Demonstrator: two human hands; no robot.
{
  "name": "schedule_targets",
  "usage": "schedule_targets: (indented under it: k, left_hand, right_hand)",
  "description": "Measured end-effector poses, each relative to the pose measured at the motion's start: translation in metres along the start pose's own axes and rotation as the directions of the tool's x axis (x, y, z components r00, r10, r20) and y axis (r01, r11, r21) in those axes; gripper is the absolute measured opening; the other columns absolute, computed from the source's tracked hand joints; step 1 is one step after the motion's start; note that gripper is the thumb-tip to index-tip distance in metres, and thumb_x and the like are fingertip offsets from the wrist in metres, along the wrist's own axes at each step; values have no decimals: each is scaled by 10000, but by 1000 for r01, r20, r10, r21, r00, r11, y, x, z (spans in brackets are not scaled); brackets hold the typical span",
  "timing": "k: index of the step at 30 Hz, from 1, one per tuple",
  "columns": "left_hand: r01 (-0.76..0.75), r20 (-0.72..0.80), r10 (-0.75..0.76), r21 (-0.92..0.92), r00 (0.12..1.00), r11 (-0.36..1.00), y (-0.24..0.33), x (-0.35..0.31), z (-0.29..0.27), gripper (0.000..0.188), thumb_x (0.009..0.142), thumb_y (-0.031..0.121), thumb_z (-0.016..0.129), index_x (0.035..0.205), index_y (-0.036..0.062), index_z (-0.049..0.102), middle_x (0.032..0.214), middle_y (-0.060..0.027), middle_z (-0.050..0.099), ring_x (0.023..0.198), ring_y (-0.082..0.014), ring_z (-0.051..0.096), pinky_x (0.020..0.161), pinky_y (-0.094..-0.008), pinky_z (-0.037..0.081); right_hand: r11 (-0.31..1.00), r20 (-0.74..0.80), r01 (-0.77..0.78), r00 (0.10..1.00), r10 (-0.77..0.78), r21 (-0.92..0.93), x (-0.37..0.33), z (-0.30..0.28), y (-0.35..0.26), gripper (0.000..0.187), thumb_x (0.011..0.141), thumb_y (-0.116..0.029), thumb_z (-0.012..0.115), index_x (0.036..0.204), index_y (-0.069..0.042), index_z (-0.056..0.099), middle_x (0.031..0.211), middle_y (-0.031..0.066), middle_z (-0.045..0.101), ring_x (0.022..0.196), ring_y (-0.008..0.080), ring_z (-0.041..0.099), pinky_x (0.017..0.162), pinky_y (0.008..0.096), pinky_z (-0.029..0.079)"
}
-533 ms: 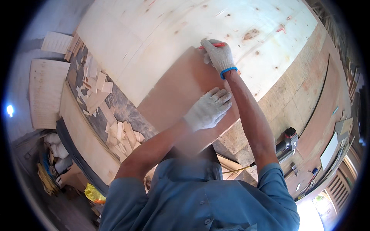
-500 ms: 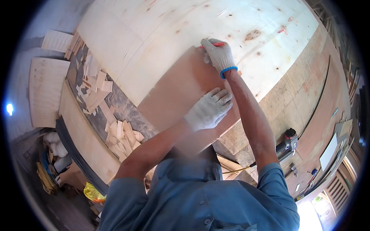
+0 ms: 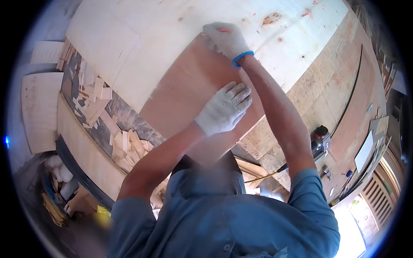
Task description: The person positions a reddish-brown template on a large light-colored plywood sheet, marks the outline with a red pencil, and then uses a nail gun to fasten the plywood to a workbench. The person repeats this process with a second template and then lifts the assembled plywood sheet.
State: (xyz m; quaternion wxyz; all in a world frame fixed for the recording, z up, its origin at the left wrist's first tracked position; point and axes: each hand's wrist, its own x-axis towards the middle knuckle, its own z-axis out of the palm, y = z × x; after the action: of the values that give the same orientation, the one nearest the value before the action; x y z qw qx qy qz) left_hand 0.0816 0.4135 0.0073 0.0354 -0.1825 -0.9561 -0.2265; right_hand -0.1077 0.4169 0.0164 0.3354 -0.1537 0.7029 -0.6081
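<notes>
My left hand, in a white knit glove, lies flat on a smooth brown board with its fingers stretched out. At the board's far end my right hand, in a similar glove with a blue cuff, is closed around a red pencil. Only a short piece of the pencil shows; its tip is hidden by the fingers. Beneath the brown board is a large pale plywood sheet with knots and a few red marks.
Wood offcuts are heaped left of the sheet. To the right, a dark power tool with a yellow hose rests on the worktop. Farther right are a white rectangular piece and small tools. A pale panel leans at far left.
The whole view has shifted, so everything appears farther up and left. My right hand has turned slightly, and less of the pencil shows. My left hand stays flat on the board.
</notes>
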Motion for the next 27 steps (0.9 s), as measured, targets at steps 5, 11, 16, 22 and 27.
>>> schedule_targets:
  k: [5,11,16,22,27]
  left_hand:
    - [0,10,1,-34,1000,999,1,5,-5,329,851,171,609,1142,19,637,1246,-171,594,1188,-340,546,1042,-479,402]
    - [12,70,-9,-32,997,999,4,1,-3,337,874,190,603,1158,12,643,1287,-195,598,1231,-346,541,1103,-490,375]
    - [-25,-43,22,-69,999,997,1,3,-2,308,879,174,595,1134,6,636,1279,-202,598,1202,-374,545,1102,-500,379]
    - [-15,-16,14,-44,1000,999,10,3,-6,316,874,145,597,1164,21,616,1280,-196,583,1235,-392,519,1113,-507,369]
    - [1,81,0,-14,997,1000,10,6,-7,394,884,149,618,1258,33,578,1346,-198,544,1306,-412,474,1165,-534,318]
  right_hand:
    - [999,-1,-33,999,32,-25,1,-6,1,306,939,-328,651,981,-41,747,777,28,685,659,112,619,587,274,503]
    - [981,55,98,994,-90,-168,2,-7,2,359,945,-384,636,953,-41,741,723,1,657,634,86,583,565,262,478]
    - [946,87,-8,996,38,-325,-54,-60,10,307,944,-345,654,881,-53,724,701,-8,639,607,75,558,549,251,452]
    - [595,-141,-353,917,374,-722,-216,-170,38,290,959,-290,634,845,-35,711,655,-1,630,567,74,574,554,236,468]
    - [831,-384,-551,784,487,-74,-275,-170,7,278,954,-285,646,865,-33,722,684,35,669,571,113,620,530,264,496]
